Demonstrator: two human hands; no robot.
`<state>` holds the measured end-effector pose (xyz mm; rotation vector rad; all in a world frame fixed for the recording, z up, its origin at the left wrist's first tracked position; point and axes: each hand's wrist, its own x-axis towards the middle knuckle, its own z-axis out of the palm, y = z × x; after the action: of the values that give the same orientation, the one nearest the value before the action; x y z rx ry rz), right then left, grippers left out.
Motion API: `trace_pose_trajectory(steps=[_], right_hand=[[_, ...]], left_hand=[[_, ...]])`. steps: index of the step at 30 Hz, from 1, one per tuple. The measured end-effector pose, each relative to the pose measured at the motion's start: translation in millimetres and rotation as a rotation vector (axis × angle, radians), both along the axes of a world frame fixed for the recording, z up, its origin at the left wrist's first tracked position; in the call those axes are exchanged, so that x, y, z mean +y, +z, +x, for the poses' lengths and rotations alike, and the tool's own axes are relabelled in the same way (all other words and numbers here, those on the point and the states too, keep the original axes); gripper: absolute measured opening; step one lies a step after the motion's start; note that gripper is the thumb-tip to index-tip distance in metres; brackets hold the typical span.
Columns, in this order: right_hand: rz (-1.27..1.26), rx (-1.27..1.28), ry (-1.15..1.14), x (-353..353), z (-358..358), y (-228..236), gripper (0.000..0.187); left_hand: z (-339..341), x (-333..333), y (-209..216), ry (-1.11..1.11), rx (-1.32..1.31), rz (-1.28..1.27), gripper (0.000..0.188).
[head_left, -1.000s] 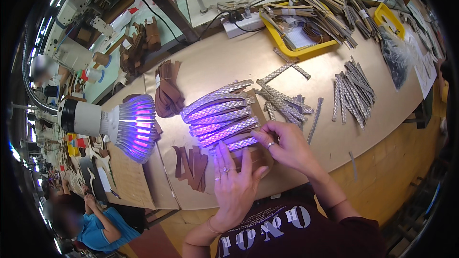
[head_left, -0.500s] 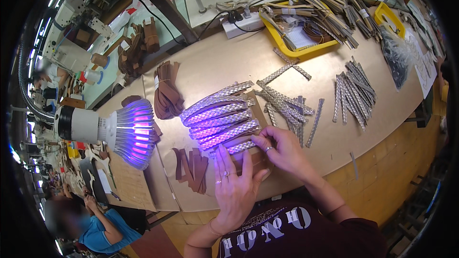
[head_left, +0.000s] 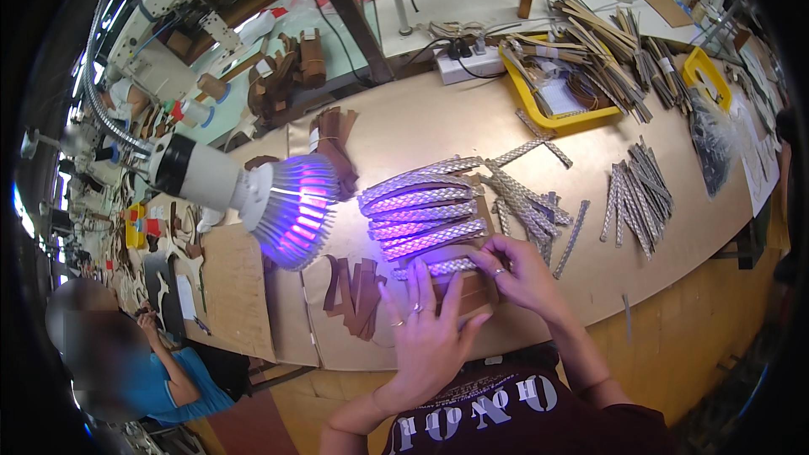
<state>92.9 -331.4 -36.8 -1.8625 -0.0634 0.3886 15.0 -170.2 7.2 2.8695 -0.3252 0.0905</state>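
Observation:
Several silvery braided straps point(head_left: 425, 212) lie side by side over brown strips, lit violet by the lamp. The nearest braided strap point(head_left: 450, 267) lies apart from them, just in front. My left hand point(head_left: 431, 333) has its fingers spread, with the fingertips pressing on that strap's left part. My right hand point(head_left: 524, 280) pinches the same strap's right end between thumb and forefinger. A brown block of strips point(head_left: 477, 297) lies under and in front of the strap, partly hidden by my hands.
A ribbed lamp point(head_left: 295, 209) hangs close at the left. Loose brown strips point(head_left: 361, 297) lie near my left hand. Braided pieces point(head_left: 524, 202) and another pile point(head_left: 640, 198) are at the right. Behind stands a yellow tray point(head_left: 552, 125). A person in blue point(head_left: 190, 383) sits at left.
The whole view has shifted, so the bench and lamp appear further right. Both hands remain on the nearest strap, with the left fingers slightly more spread.

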Motion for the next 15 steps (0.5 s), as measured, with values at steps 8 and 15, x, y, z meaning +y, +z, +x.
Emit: trace_pose_trajectory(steps=[8, 15], right_hand=[[0.068, -0.242, 0.035, -8.9, 18.1, 41.4, 0.021], [-0.382, -0.248, -0.234, 0.3, 26.1, 24.5, 0.033]], left_hand=[[-22.7, 50.4, 32.1, 0.167, -0.14, -0.121, 0.045], [-2.0, 53.9, -19.0, 0.289, -0.058, -0.65, 0.026]])
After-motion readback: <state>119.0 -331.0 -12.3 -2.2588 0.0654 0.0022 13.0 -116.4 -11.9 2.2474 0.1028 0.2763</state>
